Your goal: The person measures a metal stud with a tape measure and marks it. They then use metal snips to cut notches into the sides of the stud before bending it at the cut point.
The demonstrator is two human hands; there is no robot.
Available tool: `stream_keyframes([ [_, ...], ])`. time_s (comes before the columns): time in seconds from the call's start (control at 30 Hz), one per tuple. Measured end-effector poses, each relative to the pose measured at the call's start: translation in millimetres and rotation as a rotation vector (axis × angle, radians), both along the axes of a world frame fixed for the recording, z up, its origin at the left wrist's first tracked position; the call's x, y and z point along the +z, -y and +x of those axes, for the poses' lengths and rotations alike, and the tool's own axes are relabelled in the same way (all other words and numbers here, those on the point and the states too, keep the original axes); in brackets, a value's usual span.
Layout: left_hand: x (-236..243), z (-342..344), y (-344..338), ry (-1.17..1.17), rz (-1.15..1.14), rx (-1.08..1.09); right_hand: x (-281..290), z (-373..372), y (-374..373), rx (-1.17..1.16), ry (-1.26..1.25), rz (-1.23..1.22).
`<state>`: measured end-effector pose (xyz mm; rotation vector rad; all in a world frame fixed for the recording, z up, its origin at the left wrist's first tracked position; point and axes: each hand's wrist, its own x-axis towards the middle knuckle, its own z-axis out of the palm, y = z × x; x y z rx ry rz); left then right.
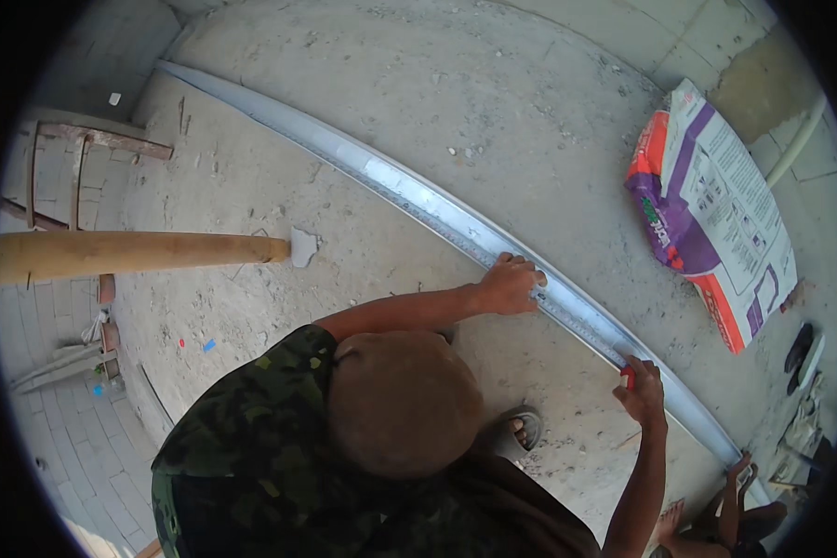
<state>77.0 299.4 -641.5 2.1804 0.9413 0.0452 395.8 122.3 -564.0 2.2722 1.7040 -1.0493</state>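
The right hand (644, 391) is closed on a small red marker (628, 377), its tip at the long metal rail (418, 197) that lies across the concrete floor (493, 102). Farther up, the left hand (511, 283) rests on the rail, arm stretched out, fingers bent over its edge. This looks like marking along the rail; a clean mark would need it kept pinned. Beyond lies a printed sack (716, 214).

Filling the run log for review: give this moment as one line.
right hand: holds small red item at long metal straightedge | left hand: not in view | co-worker's hand: pressing on straightedge
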Motion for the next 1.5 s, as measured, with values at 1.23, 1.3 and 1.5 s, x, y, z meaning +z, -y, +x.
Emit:
stream_keyframes([
  [1.23, 19.0, 12.7, 27.2, -0.127, 0.247, 0.142, 21.4, 6.9, -3.6, -0.093, 0.057, 0.053],
  [1.3, 17.6, 10.9, 28.7, -0.099, 0.279, 0.134, 21.0, 6.4, -4.5, -0.095, 0.056, 0.047],
  [1.5, 19.0, 20.1, 32.4, -0.017, 0.302, 0.087, 18.7, 12.2, 1.7, -0.103, 0.074, 0.057],
])
